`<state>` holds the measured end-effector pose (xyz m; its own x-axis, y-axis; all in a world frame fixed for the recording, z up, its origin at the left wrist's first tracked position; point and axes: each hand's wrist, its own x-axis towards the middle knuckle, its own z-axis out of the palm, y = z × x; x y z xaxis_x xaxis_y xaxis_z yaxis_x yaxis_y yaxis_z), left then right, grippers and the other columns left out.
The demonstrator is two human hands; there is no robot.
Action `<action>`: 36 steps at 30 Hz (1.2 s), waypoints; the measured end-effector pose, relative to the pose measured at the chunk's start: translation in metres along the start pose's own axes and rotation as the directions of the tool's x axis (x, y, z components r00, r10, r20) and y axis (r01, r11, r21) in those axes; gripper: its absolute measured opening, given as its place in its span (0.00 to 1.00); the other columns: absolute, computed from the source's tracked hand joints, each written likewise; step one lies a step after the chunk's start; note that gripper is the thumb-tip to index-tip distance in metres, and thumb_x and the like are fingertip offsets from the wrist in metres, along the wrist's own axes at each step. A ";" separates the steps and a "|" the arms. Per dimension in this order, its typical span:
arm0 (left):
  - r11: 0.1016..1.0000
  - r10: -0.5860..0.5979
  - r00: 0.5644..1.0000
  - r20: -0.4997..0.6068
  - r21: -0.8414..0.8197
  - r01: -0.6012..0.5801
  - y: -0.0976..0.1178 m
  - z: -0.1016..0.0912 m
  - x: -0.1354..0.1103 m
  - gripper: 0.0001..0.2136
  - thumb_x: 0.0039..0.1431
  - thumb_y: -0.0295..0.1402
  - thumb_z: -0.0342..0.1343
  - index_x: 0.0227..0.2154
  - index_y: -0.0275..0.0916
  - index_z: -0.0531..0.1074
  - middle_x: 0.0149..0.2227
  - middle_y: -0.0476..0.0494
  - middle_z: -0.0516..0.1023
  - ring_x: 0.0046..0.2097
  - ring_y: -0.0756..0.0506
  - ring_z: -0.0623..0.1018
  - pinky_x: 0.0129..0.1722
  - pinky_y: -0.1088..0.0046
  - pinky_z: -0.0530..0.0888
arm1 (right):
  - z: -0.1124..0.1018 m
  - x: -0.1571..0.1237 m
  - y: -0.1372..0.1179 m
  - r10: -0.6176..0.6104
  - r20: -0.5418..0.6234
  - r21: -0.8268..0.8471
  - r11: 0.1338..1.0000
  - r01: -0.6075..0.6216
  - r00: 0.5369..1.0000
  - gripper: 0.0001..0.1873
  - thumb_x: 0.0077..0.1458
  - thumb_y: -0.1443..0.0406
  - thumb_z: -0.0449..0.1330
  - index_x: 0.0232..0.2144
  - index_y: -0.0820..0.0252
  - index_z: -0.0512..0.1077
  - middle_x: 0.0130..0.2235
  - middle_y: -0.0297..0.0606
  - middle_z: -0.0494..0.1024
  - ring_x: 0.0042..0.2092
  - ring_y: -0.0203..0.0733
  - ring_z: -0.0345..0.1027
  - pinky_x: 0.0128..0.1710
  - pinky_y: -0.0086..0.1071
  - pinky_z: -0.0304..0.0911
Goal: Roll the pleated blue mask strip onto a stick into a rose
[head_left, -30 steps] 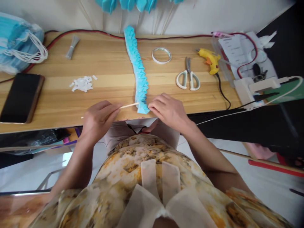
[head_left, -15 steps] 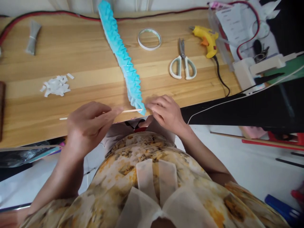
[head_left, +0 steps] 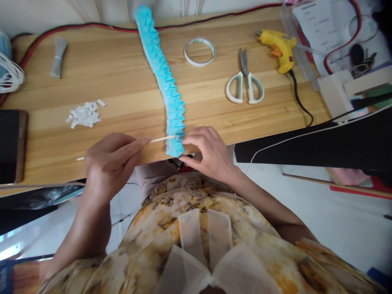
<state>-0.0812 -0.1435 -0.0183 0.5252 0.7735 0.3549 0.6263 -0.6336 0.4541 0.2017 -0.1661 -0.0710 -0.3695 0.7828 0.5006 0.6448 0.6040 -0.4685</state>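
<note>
At the desk [head_left: 122, 81] edge, left hand [head_left: 110, 161] pinches skewer [head_left: 159, 139], tip hidden in pleated paper [head_left: 165, 77] right hand [head_left: 208, 153] grips.

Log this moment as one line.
left hand: holds thin stick | stick tip: at near end of blue folded paper strip | right hand: pinches strip's near end | place: wooden table edge

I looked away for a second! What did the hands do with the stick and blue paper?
The right hand drew the near end of the blue folded strip slightly closer to the table edge and pinches it. The left hand kept holding the thin stick, tip at the strip. Scissors, tape ring and glue gun stayed put.
</note>
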 end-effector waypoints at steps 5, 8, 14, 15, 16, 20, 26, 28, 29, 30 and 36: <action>0.999 -0.002 1.000 -0.029 -0.040 0.001 -0.001 0.001 -0.004 0.18 0.70 0.25 0.56 0.55 0.54 0.78 0.40 0.46 0.79 0.37 0.45 0.78 0.33 0.67 0.70 | 0.014 -0.002 -0.002 -0.114 -0.036 -0.062 0.992 0.112 0.993 0.05 0.68 0.62 0.62 0.45 0.54 0.74 0.46 0.38 0.80 0.48 0.45 0.71 0.48 0.40 0.62; 0.998 0.021 1.000 -0.007 -0.067 -0.021 0.001 0.004 -0.004 0.20 0.70 0.23 0.56 0.57 0.55 0.76 0.39 0.46 0.79 0.37 0.46 0.78 0.32 0.68 0.70 | 0.016 -0.002 -0.003 -0.179 -0.048 -0.131 0.977 0.171 0.983 0.05 0.70 0.64 0.60 0.41 0.53 0.77 0.41 0.34 0.80 0.45 0.41 0.70 0.45 0.37 0.60; 0.989 0.075 0.997 -0.005 -0.127 -0.075 0.010 0.008 0.001 0.21 0.68 0.20 0.57 0.57 0.53 0.76 0.39 0.47 0.79 0.35 0.48 0.78 0.31 0.70 0.69 | -0.003 0.002 -0.001 -0.192 -0.129 -0.187 0.968 0.166 0.973 0.08 0.68 0.65 0.63 0.34 0.50 0.79 0.34 0.28 0.79 0.39 0.37 0.67 0.43 0.36 0.58; 0.988 0.071 0.997 -0.004 -0.135 -0.071 0.011 0.009 0.002 0.21 0.68 0.20 0.57 0.56 0.53 0.76 0.39 0.47 0.79 0.36 0.48 0.78 0.30 0.71 0.69 | -0.007 0.001 0.000 -0.200 -0.129 -0.197 0.965 0.172 0.971 0.07 0.67 0.65 0.64 0.34 0.50 0.79 0.34 0.27 0.79 0.40 0.38 0.67 0.43 0.36 0.58; 0.988 0.073 0.997 -0.002 -0.138 -0.072 0.011 0.010 0.002 0.21 0.68 0.21 0.57 0.56 0.53 0.77 0.39 0.47 0.79 0.35 0.48 0.78 0.30 0.71 0.69 | -0.009 0.000 0.002 -0.213 -0.116 -0.205 0.961 0.186 0.970 0.07 0.67 0.66 0.64 0.35 0.49 0.79 0.35 0.27 0.79 0.40 0.38 0.67 0.43 0.36 0.58; 0.985 0.133 0.991 0.005 -0.111 -0.131 0.008 0.012 0.003 0.19 0.68 0.23 0.59 0.56 0.51 0.77 0.37 0.47 0.78 0.34 0.48 0.77 0.29 0.71 0.68 | -0.006 -0.007 0.007 -0.250 -0.006 -0.223 0.944 0.242 0.968 0.08 0.68 0.67 0.62 0.37 0.50 0.79 0.36 0.27 0.81 0.41 0.40 0.66 0.44 0.36 0.58; 0.988 0.132 0.989 0.071 -0.088 -0.126 0.001 0.007 0.000 0.17 0.68 0.25 0.59 0.55 0.52 0.79 0.38 0.47 0.81 0.34 0.47 0.78 0.30 0.71 0.70 | 0.003 -0.014 0.010 -0.219 0.032 -0.114 0.969 0.221 0.975 0.07 0.69 0.65 0.60 0.43 0.50 0.79 0.40 0.30 0.82 0.43 0.41 0.67 0.46 0.39 0.58; 0.989 0.133 0.986 0.099 -0.082 -0.125 0.000 0.004 -0.002 0.16 0.69 0.26 0.59 0.54 0.51 0.79 0.38 0.47 0.81 0.35 0.47 0.79 0.31 0.71 0.70 | 0.001 -0.015 0.011 -0.214 0.051 -0.067 0.974 0.217 0.976 0.07 0.69 0.64 0.60 0.45 0.49 0.78 0.43 0.32 0.83 0.45 0.41 0.68 0.48 0.40 0.59; 0.989 0.134 0.984 0.117 -0.080 -0.125 -0.001 0.003 -0.003 0.15 0.69 0.26 0.59 0.54 0.51 0.79 0.38 0.46 0.81 0.35 0.47 0.79 0.31 0.71 0.70 | 0.000 -0.015 0.011 -0.217 0.053 -0.050 0.974 0.220 0.975 0.07 0.68 0.64 0.60 0.46 0.50 0.78 0.44 0.33 0.83 0.45 0.42 0.68 0.49 0.40 0.59; 0.989 0.136 0.982 0.134 -0.080 -0.126 -0.001 0.002 -0.004 0.14 0.70 0.27 0.58 0.54 0.50 0.79 0.39 0.46 0.81 0.35 0.47 0.79 0.31 0.71 0.70 | -0.001 -0.015 0.012 -0.225 0.048 -0.040 0.973 0.227 0.973 0.08 0.68 0.65 0.61 0.46 0.50 0.77 0.45 0.33 0.83 0.46 0.42 0.68 0.49 0.41 0.60; 0.988 0.151 0.978 0.147 -0.045 -0.146 -0.002 0.002 -0.008 0.12 0.71 0.28 0.58 0.53 0.49 0.78 0.38 0.45 0.81 0.35 0.47 0.79 0.31 0.71 0.71 | 0.000 -0.014 0.011 -0.233 0.041 -0.045 0.971 0.235 0.972 0.08 0.67 0.66 0.61 0.46 0.52 0.78 0.43 0.35 0.81 0.46 0.43 0.66 0.48 0.42 0.59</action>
<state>-0.0856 -0.1480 -0.0232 0.6927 0.6581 0.2952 0.5168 -0.7383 0.4334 0.2135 -0.1707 -0.0832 -0.5365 0.6260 0.5659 0.5694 0.7635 -0.3048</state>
